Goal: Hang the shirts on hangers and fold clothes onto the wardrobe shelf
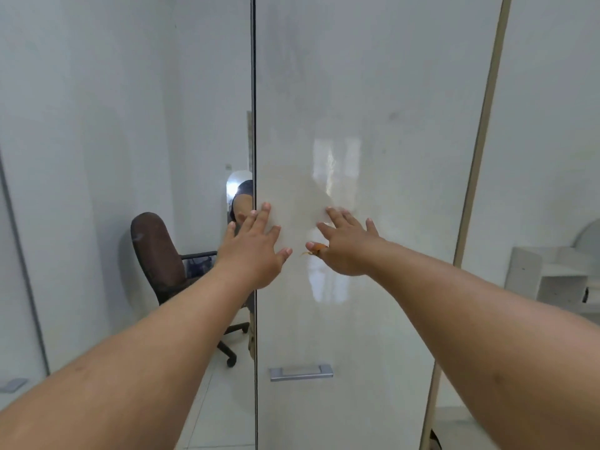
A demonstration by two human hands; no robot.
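A tall glossy white wardrobe door fills the centre of the frame, its long axis upright and its face toward the camera. Both hands lie flat on it at mid-frame with fingers spread: the left hand at its left edge, the right hand just beside. A small orange thing sits by the right thumb; what it is cannot be made out. A metal handle lies horizontal lower down. A brown chair stands at left, partly hidden behind the left arm. A white desk is cut off at right.
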